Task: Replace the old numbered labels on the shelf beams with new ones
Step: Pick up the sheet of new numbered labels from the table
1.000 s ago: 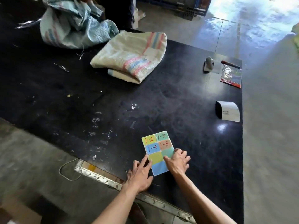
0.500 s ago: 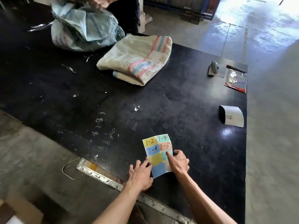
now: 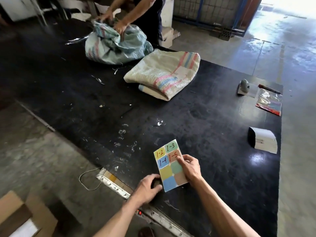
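A sheet of coloured stickers [image 3: 171, 165] lies flat on the black table [image 3: 188, 108], close to the near edge, with eight rounded patches in two columns; the top four are already marked 1-2, 1-3, 1-4 and 1-5, and the lower four are blank. The right hand [image 3: 189, 166] rests on the sheet's right edge, its fingers bent and its fingertip [image 3: 178, 158] pressing at the corner of the orange 1-5 label, as if picking at that corner to lift it; it grips nothing yet. The left hand [image 3: 147, 187] sits just beside the sheet's lower left corner, curled around something small and dark that cannot be made out, so whether it truly grips it cannot be told. The step in hand looks like peeling a fresh numbered label off the backing, ahead of carrying it to a shelf beam; no shelf beam shows in this view. The next move calls for a fingernail under the label's edge and a steady hold on the backing so the sheet does not lift or slide with the sticker. Farther off lie a folded woven sack [image 3: 162, 74], a pack of coloured paper [image 3: 269, 104] and a small paper pad [image 3: 263, 141], while another person [image 3: 136, 12] handles a second sack [image 3: 116, 45].
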A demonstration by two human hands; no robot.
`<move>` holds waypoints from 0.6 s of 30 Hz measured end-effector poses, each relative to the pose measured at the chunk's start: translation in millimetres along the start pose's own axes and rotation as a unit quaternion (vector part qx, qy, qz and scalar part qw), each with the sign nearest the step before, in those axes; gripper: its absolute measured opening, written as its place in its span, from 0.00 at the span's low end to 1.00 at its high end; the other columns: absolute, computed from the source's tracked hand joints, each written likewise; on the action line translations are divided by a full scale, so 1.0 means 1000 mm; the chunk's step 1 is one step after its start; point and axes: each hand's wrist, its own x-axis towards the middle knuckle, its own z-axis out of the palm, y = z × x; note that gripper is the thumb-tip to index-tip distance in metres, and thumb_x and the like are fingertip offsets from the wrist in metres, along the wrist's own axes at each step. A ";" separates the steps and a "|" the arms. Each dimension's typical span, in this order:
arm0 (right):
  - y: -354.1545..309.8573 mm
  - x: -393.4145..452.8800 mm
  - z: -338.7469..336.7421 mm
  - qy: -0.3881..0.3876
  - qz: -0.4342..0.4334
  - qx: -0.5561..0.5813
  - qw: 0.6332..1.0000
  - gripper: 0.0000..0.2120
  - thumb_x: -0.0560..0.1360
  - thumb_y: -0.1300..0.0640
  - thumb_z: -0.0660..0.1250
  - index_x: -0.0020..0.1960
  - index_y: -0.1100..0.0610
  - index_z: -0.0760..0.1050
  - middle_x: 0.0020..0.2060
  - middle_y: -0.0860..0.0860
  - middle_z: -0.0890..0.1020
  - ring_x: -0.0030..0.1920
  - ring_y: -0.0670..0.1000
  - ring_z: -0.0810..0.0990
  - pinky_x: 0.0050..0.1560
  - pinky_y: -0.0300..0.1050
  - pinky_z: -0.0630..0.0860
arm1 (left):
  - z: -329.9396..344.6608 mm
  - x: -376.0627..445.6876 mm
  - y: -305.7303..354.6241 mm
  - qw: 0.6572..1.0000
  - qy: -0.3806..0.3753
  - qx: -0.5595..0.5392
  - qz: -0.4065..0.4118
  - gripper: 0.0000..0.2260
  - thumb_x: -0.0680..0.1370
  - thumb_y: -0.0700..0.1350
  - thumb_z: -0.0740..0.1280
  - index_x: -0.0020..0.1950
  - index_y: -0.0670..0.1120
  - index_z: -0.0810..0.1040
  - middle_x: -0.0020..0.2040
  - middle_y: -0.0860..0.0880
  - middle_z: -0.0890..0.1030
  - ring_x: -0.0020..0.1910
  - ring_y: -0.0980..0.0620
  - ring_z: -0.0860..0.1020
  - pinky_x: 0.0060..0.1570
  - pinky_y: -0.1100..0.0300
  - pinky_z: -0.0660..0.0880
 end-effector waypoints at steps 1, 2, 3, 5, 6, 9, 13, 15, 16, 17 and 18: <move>-0.012 -0.002 0.010 -0.033 -0.022 0.005 0.999 0.08 0.76 0.51 0.70 0.45 0.56 0.82 0.43 0.56 0.87 0.45 0.59 0.86 0.49 0.61 0.82 | -0.013 -0.003 -0.004 0.996 0.040 -0.074 -0.025 0.20 0.78 0.47 0.68 0.70 0.47 0.71 0.69 0.45 0.75 0.65 0.50 0.74 0.62 0.62 0.69; -0.023 -0.005 0.018 -0.067 -0.040 0.015 0.997 0.09 0.76 0.51 0.70 0.46 0.57 0.81 0.43 0.56 0.87 0.45 0.59 0.86 0.49 0.61 0.82 | -0.024 -0.005 -0.007 0.985 0.076 -0.145 -0.050 0.20 0.78 0.47 0.69 0.69 0.46 0.71 0.67 0.44 0.76 0.63 0.50 0.75 0.58 0.63 0.70; -0.036 -0.009 0.031 -0.104 -0.059 0.026 0.992 0.09 0.77 0.51 0.69 0.47 0.58 0.81 0.43 0.56 0.87 0.45 0.60 0.86 0.48 0.62 0.83 | -0.039 -0.008 -0.012 0.967 0.115 -0.213 -0.077 0.21 0.78 0.47 0.70 0.69 0.46 0.69 0.67 0.43 0.76 0.62 0.50 0.75 0.56 0.61 0.70; -0.059 -0.017 0.050 -0.166 -0.089 0.052 0.981 0.10 0.78 0.52 0.68 0.49 0.59 0.80 0.45 0.58 0.87 0.44 0.58 0.86 0.47 0.60 0.83 | -0.065 -0.011 -0.018 0.923 0.167 -0.326 -0.122 0.26 0.78 0.49 0.70 0.72 0.47 0.65 0.71 0.41 0.72 0.64 0.45 0.73 0.58 0.55 0.71; -0.074 -0.024 0.066 -0.205 -0.106 0.056 0.971 0.10 0.78 0.52 0.68 0.50 0.59 0.80 0.47 0.58 0.87 0.44 0.57 0.86 0.46 0.57 0.83 | -0.082 -0.018 -0.026 0.896 0.190 -0.377 -0.136 0.29 0.78 0.50 0.69 0.75 0.49 0.62 0.73 0.41 0.69 0.67 0.43 0.72 0.61 0.50 0.71; -0.112 -0.045 0.104 -0.300 -0.146 0.055 0.941 0.11 0.79 0.52 0.67 0.54 0.59 0.80 0.49 0.57 0.87 0.47 0.57 0.86 0.46 0.54 0.84 | -0.126 -0.042 -0.041 0.830 0.218 -0.499 -0.124 0.36 0.77 0.53 0.68 0.79 0.51 0.52 0.76 0.41 0.67 0.71 0.39 0.71 0.70 0.42 0.68; -0.153 -0.083 0.163 -0.381 -0.192 0.032 0.904 0.11 0.79 0.52 0.67 0.54 0.59 0.79 0.49 0.56 0.87 0.49 0.58 0.86 0.48 0.57 0.83 | -0.179 -0.099 -0.062 0.773 0.262 -0.577 -0.020 0.29 0.72 0.57 0.69 0.71 0.49 0.72 0.66 0.42 0.79 0.64 0.41 0.77 0.69 0.41 0.70; -0.168 -0.107 0.192 -0.408 -0.213 0.013 0.888 0.11 0.79 0.52 0.67 0.53 0.59 0.80 0.47 0.54 0.87 0.47 0.56 0.87 0.46 0.54 0.84 | -0.199 -0.134 -0.072 0.754 0.302 -0.582 0.023 0.21 0.70 0.57 0.72 0.61 0.52 0.81 0.59 0.43 0.84 0.56 0.42 0.82 0.60 0.43 0.76; -0.174 -0.123 0.210 -0.427 -0.228 0.001 0.875 0.11 0.79 0.52 0.67 0.52 0.59 0.80 0.46 0.54 0.87 0.46 0.55 0.87 0.45 0.51 0.84 | -0.209 -0.156 -0.078 0.742 0.336 -0.580 0.028 0.18 0.69 0.55 0.73 0.57 0.53 0.84 0.56 0.45 0.86 0.52 0.44 0.83 0.55 0.46 0.78; -0.179 -0.141 0.228 -0.446 -0.247 -0.015 0.860 0.10 0.79 0.52 0.67 0.52 0.59 0.81 0.45 0.53 0.87 0.46 0.55 0.87 0.44 0.49 0.84 | -0.216 -0.180 -0.088 0.726 0.374 -0.576 0.030 0.15 0.69 0.53 0.74 0.54 0.53 0.85 0.54 0.45 0.86 0.49 0.45 0.84 0.50 0.48 0.80; -0.183 -0.155 0.242 -0.455 -0.269 -0.024 0.849 0.09 0.78 0.53 0.68 0.51 0.59 0.81 0.44 0.53 0.87 0.45 0.54 0.87 0.44 0.48 0.84 | -0.222 -0.199 -0.094 0.711 0.406 -0.574 0.025 0.14 0.67 0.50 0.75 0.52 0.53 0.86 0.52 0.46 0.87 0.47 0.46 0.85 0.46 0.51 0.81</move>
